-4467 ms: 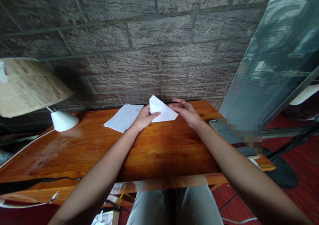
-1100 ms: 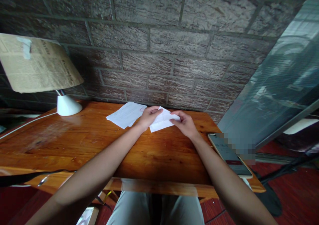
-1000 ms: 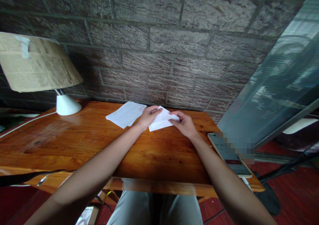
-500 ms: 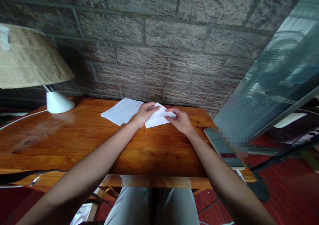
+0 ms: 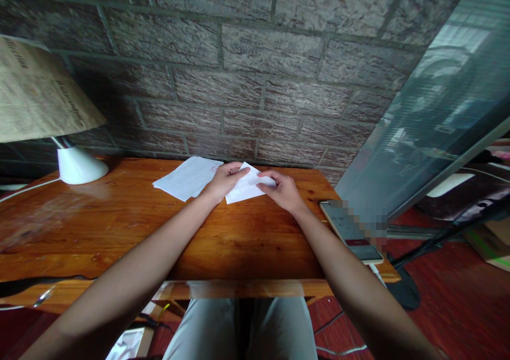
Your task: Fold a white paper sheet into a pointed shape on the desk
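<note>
Between my two hands is a folded white sheet of paper, held just above the wooden table. My left hand grips its left side, thumb on top and a ring on one finger. On the right, my right hand pinches the sheet's other edge between thumb and fingers. A stack of white papers with faint writing and a reddish mark lies to the left, partly behind my left hand.
A lamp with a printed shade stands at the left of the wooden table. A phone with a white cable lies at the right edge. A brick wall rises behind, and a glass panel stands at right.
The whole view has shifted slightly, so everything sits a little further left. Both hands keep their hold on the folded sheet, with hardly any change in their pose.
</note>
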`<state>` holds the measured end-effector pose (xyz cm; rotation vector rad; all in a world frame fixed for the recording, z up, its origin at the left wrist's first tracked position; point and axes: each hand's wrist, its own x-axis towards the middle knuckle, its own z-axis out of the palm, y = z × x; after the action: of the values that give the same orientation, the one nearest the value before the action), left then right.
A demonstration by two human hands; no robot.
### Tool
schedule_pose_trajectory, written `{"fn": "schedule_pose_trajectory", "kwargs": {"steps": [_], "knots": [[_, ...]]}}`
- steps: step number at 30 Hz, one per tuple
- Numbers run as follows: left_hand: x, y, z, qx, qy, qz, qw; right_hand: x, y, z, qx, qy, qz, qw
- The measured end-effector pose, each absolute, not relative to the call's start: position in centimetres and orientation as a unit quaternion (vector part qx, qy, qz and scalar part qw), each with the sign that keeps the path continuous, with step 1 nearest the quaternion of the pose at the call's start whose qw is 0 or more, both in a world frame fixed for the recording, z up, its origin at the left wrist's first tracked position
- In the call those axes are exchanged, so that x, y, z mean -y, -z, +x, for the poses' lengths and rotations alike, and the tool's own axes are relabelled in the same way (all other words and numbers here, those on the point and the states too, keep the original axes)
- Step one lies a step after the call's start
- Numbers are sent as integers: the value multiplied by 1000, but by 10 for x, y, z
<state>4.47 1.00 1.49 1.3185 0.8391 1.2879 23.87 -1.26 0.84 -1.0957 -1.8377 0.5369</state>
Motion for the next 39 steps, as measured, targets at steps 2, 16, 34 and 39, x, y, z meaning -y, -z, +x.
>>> {"fn": "schedule_pose_trajectory", "kwargs": {"steps": [2,16,34,39], "knots": [[-11,-14,45,-353,-540,555,526,13,-8,239,742,-218,-445,452],[-14,-13,45,-353,-523,559,538,12,-8,238,731,-201,-444,477],[-14,-8,46,-335,-516,626,479,12,-10,241,679,-178,-507,500],[-15,-10,47,-318,-521,593,526,16,-17,239,685,-198,-454,534]]}}
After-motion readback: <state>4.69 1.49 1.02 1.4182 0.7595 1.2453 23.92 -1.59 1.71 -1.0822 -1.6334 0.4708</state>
